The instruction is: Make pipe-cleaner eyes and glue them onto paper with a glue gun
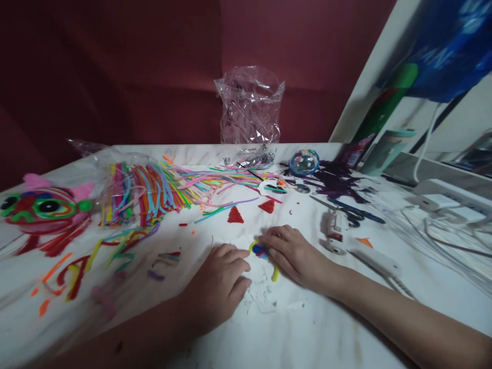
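Between my hands, on a sheet of white paper (265, 302) with dark marks, lies a small coiled piece (257, 249) in blue and red. A yellow pipe cleaner (275, 273) curves around its edge, and its loose end points toward me. My right hand (298, 254) bends over the coil from the right, fingers pressed on the yellow strip. From the left, my left hand (219, 277) reaches in with its fingertips at the coil's edge; its thumb and fingers are apart. Two red triangles (235, 214) made of pipe cleaner lie just beyond.
Bundled pipe cleaners (142, 192) spread across the back left, beside a colourful mask-like figure (48, 207). Loose scraps lie front left. To the right are scissors (355, 210), a hot glue gun (336, 230), cables (453, 230) and a clear dome (304, 163). A plastic bag (249, 110) stands behind.
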Demonstrator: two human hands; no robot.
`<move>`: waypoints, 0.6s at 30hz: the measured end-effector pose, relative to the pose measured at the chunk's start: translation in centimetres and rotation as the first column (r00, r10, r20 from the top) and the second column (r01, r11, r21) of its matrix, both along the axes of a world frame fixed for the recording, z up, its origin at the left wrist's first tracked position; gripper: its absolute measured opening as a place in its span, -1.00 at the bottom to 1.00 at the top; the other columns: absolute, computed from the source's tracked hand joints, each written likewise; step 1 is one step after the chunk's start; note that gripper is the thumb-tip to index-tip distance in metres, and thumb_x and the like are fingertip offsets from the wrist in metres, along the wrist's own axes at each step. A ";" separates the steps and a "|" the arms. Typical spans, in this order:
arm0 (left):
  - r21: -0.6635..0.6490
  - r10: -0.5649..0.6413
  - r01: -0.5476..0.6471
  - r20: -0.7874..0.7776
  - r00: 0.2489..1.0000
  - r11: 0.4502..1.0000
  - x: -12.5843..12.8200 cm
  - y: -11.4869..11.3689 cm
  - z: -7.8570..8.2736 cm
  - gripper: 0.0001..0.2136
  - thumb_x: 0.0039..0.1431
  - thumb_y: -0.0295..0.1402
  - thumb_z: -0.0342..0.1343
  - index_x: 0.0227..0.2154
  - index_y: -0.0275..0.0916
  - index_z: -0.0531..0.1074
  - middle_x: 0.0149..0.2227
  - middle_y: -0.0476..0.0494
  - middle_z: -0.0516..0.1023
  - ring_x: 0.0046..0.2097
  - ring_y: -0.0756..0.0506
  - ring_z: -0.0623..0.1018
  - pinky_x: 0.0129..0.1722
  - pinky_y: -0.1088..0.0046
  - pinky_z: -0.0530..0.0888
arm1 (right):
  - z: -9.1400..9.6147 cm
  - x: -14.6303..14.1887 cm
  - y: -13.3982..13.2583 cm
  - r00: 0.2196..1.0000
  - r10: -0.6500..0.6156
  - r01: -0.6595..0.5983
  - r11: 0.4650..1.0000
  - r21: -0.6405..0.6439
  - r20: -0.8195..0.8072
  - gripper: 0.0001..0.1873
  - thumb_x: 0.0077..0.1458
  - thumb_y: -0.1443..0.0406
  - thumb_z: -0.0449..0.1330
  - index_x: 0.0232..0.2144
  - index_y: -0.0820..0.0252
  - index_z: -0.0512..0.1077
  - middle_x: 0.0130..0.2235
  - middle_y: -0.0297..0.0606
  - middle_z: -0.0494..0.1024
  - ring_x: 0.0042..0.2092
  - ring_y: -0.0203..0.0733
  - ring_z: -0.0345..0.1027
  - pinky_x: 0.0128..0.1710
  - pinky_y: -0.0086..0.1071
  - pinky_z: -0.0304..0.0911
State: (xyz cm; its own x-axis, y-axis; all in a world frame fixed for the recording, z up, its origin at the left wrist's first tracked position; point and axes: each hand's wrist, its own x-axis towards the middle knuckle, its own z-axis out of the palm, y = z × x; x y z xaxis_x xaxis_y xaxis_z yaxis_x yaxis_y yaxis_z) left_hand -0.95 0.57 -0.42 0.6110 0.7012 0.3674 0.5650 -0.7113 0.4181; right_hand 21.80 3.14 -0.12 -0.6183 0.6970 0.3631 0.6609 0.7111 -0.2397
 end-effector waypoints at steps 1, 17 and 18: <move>-0.004 0.001 -0.001 -0.006 1.000 1.000 0.0 0.0 0.0 -0.90 0.08 -0.52 0.06 -0.35 -0.26 0.43 -0.07 -0.18 0.52 -0.05 -0.20 0.40 -0.04 0.15 0.33 | 0.0 -0.2 0.0 0.999 -0.009 0.009 1.000 0.004 0.035 -0.66 0.23 0.33 -0.03 0.02 0.19 0.37 -0.13 -0.01 0.42 -0.10 0.01 0.27 -0.17 -0.09 0.26; -0.009 0.009 -0.010 -0.129 0.992 1.000 0.5 -0.3 0.4 -0.88 0.07 -0.42 0.17 -0.30 -0.27 0.41 -0.01 -0.20 0.48 -0.03 -0.23 0.37 -0.03 0.13 0.30 | -0.3 -1.3 -0.3 0.996 -0.030 0.028 0.999 0.020 0.090 -0.66 0.26 0.27 -0.03 0.00 0.14 0.41 -0.11 -0.03 0.41 -0.11 0.03 0.22 -0.18 -0.10 0.17; -0.005 0.004 -0.005 -0.138 0.990 1.000 0.5 -0.4 0.5 -0.87 0.07 -0.40 0.17 -0.30 -0.27 0.41 -0.02 -0.21 0.48 -0.03 -0.23 0.37 -0.03 0.14 0.30 | -0.4 -1.3 -0.3 0.995 -0.026 0.024 0.999 0.027 0.097 -0.66 0.26 0.26 -0.03 0.00 0.13 0.41 -0.11 -0.03 0.41 -0.11 0.03 0.22 -0.19 -0.10 0.17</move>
State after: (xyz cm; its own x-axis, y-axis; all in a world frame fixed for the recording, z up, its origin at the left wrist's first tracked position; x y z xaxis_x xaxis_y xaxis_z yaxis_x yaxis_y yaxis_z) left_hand -0.45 0.19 0.05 0.6522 0.7061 0.2757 0.6211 -0.7063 0.3395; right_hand 20.53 2.84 -0.48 -0.6342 0.7038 0.3202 0.6977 0.6994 -0.1553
